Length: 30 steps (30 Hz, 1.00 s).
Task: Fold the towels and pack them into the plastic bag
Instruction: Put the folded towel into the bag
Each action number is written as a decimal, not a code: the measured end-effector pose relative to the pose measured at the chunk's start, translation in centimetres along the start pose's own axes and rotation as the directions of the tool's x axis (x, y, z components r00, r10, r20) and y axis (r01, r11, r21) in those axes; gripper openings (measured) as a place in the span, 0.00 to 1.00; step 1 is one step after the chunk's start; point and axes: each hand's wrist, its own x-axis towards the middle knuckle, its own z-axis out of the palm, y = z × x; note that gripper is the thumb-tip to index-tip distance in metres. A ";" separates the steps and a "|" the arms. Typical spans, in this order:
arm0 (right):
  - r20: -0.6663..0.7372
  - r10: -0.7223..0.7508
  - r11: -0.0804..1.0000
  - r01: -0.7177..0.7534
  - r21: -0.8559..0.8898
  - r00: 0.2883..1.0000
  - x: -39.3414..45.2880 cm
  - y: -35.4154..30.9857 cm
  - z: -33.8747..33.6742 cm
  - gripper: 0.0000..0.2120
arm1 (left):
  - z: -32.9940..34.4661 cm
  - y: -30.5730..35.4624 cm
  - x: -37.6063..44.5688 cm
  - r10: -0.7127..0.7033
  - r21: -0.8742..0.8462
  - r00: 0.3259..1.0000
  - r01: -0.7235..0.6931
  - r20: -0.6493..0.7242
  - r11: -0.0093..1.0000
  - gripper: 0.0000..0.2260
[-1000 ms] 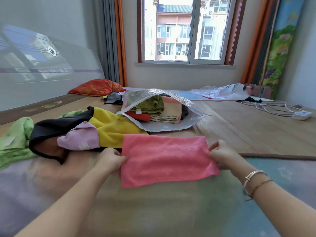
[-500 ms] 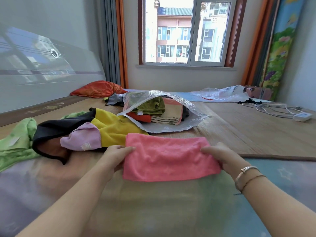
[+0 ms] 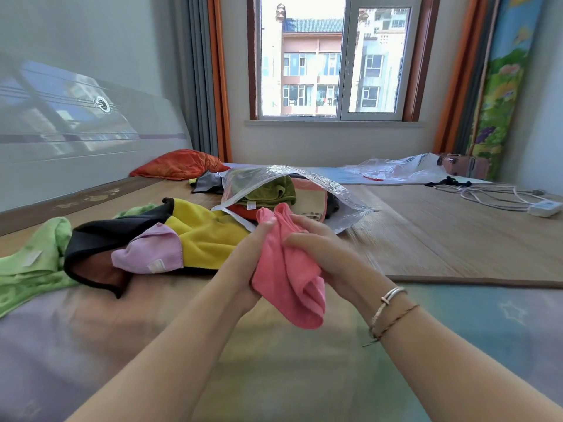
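Above the bed (image 3: 274,376) we hold the pink towel (image 3: 286,275) pinched between left hand (image 3: 243,263) and right hand (image 3: 323,254); behind it the bag (image 3: 344,205) lies open, holding folded towels (image 3: 274,193).

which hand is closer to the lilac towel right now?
Left. The left hand grips the pink towel just right of the lilac towel. The right hand holds the pink towel's far side, farther right.
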 end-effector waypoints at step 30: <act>0.191 -0.428 0.413 0.379 -0.828 0.883 26.3 3.5 -7.0 0.23 | -9.9 5.1 22.9 0.854 0.967 0.479 0.043 0.202 -0.253 0.26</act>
